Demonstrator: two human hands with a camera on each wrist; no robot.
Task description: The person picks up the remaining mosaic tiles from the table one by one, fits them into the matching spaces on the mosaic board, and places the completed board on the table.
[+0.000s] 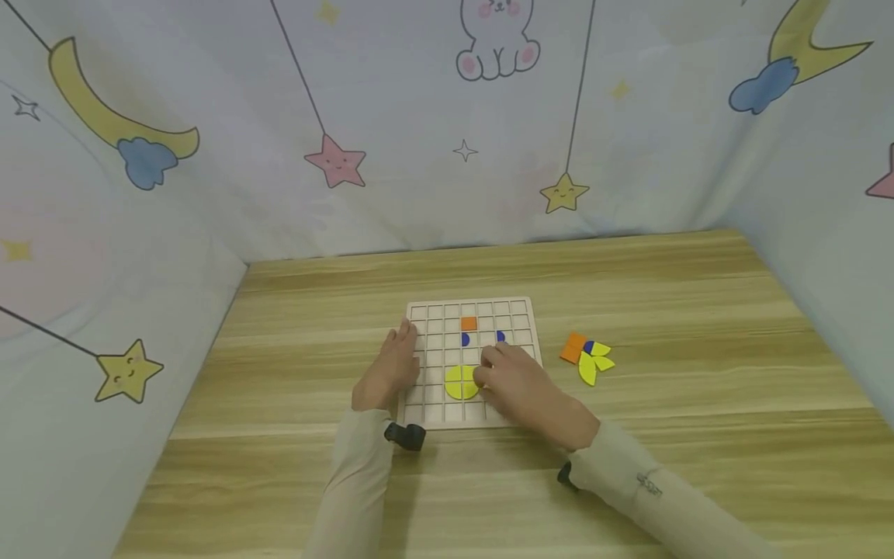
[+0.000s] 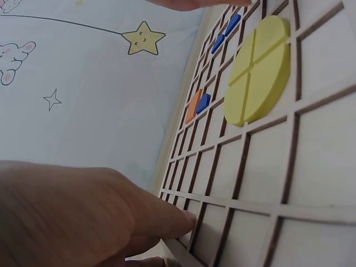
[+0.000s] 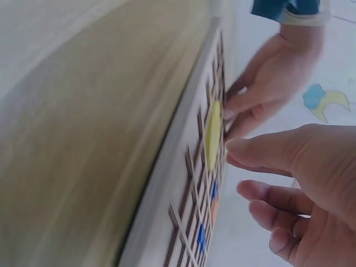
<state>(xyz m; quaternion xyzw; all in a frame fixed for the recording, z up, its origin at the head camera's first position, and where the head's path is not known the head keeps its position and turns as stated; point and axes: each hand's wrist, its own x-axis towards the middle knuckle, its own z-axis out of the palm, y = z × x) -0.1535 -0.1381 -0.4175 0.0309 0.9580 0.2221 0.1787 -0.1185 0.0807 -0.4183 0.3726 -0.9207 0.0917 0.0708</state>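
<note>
A pale wooden grid board (image 1: pixel 434 357) lies on the table. My left hand (image 1: pixel 391 366) grips its left edge, the thumb (image 2: pixel 181 221) lying over the rim. Four yellow quarter pieces form a circle (image 2: pixel 261 72) on the grid. My right hand (image 1: pixel 513 380) is over the right half of the board, thumb and index tips right beside the circle in the right wrist view; nothing shows between them, and the other fingers are loosely bent. Farther up the board sit an orange square (image 1: pixel 469 323) and blue curved pieces (image 1: pixel 465 339). The right hand covers some cells.
Right of the board, loose pieces lie together on the wood-grain table (image 1: pixel 670 326): orange ones (image 1: pixel 573 348), a blue one (image 1: pixel 590 346) and several yellow ones (image 1: pixel 587 369). A printed fabric curtain (image 1: pixel 419 202) encloses the table's back and sides.
</note>
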